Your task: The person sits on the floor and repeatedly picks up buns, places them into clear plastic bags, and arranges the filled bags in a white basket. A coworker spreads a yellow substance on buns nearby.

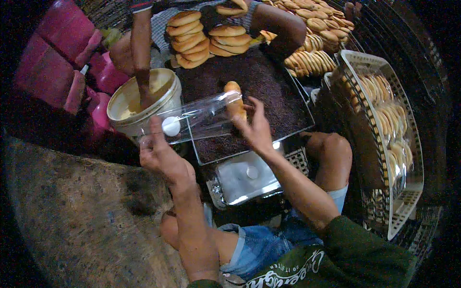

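My left hand (158,151) grips the closed end of a clear plastic bag (205,118) printed with a white round mark. The bag stretches rightwards across a shallow tray of dark crumbly stuff (273,93). At its far end my right hand (254,126) holds a small golden bread roll (234,95), seen end-on, at the bag's mouth; how far the bread is inside cannot be told. Below the tray lies a stack of flat clear bags (248,176) with a similar round mark. Stacked flat breads (189,39) stand behind the tray's far edge.
A co-worker's arm (140,46) reaches into a white bucket (173,90) at left. Another bent arm (281,25) is beyond the tray. Bagged breads (390,118) fill a plastic crate (403,93) at right; loose breads (317,21) are heaped behind. Pink plastic items (54,68) stand far left.
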Available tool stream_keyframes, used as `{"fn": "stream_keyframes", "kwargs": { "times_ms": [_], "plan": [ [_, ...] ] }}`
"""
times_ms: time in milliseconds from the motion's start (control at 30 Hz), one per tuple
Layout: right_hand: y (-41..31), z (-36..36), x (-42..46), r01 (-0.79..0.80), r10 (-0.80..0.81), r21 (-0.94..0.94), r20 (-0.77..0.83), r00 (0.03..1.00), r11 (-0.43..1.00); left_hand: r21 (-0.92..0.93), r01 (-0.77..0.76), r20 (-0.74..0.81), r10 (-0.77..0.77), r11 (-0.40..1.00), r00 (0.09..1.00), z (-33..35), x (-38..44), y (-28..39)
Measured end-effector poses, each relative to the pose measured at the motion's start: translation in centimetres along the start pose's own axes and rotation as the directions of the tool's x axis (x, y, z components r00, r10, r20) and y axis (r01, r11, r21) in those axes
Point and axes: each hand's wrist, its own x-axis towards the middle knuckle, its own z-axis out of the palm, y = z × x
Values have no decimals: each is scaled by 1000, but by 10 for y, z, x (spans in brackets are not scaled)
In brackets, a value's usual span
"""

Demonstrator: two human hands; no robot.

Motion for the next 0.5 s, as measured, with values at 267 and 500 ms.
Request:
{"fn": "stream_keyframes", "kwargs": {
  "times_ms": [267, 500],
  "plan": [
    [61, -11, 29, -335, 343, -73, 166, 925, 939, -181, 252, 217, -211, 951, 953, -33, 26, -32],
    [-39, -207, 49, -463, 293, 679, 358, 887, 571, -143, 341, 296, -289, 929, 911, -9, 10, -42]
  ]
}}
